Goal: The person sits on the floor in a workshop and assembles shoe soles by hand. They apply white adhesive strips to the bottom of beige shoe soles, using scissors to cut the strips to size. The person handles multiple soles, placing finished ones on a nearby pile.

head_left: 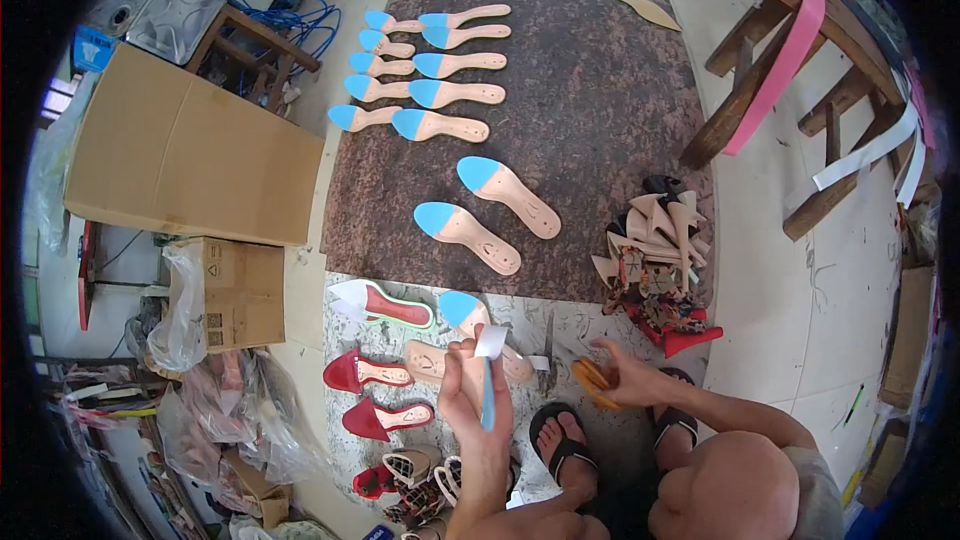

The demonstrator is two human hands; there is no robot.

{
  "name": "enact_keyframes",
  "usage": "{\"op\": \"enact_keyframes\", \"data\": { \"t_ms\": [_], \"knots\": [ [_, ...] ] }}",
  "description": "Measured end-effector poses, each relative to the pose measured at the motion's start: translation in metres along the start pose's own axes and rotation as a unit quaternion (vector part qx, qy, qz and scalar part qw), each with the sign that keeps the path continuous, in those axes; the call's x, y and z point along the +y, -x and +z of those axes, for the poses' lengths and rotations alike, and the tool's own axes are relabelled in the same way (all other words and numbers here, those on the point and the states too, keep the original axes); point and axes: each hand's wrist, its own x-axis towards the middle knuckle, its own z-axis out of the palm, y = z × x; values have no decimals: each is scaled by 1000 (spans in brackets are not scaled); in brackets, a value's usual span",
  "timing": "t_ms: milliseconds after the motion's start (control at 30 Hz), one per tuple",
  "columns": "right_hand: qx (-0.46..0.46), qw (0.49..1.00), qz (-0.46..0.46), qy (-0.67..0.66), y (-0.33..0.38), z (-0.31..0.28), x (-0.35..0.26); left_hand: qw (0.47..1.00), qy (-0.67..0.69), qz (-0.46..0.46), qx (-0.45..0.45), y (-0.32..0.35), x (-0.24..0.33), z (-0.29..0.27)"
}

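Observation:
My left hand (474,385) is closed around a thin piece with a white end (490,342) and a blue edge (488,395); its kind is hard to make out. Under it lie a tan shoe insole with a blue toe (462,310) and a plain tan insole (426,361). To the right, my right hand (632,376) grips a small orange-yellow object (595,383), partly covered by the fingers. Two larger blue-toed insoles, the upper one (510,198) and the lower one (468,238), rest on the dark mat ahead.
Several more blue-toed insoles (460,93) lie in two columns on the dark mat (570,90). Red slippers (368,372) and a pile of heeled shoes (655,255) flank my hands. Cardboard boxes (200,140) stand left; a wooden stool (745,105) with a pink strap stands right.

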Motion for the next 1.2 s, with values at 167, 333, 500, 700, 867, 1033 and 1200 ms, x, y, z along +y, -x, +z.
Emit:
{"op": "enact_keyframes", "data": {
  "t_ms": [167, 333, 500, 700, 867, 1033, 1200],
  "knots": [
    [-45, 971, -211, -102, 22, 15, 1, 994, 40, -4, 105, -2, -19, 12],
    [51, 969, -241, 1, 22, 16, -61, 991, 7, -9, 134, -1, -42, 21],
    [100, 975, -199, 18, 12, 20, -63, 985, -34, -37, 166, 9, -47, 33],
    [151, 951, -263, 65, 22, 16, -53, 971, -106, -167, 132, -1, -12, 22],
    [153, 952, -242, 107, 33, 13, -31, 935, -251, -218, 122, -4, 6, 39],
    [243, 956, -138, 89, 22, 22, -17, 944, -248, -181, 121, 2, 2, 43],
    [283, 919, -120, 247, -2, 20, 1, 906, -407, -64, 94, 10, -11, 50]
  ]
}}
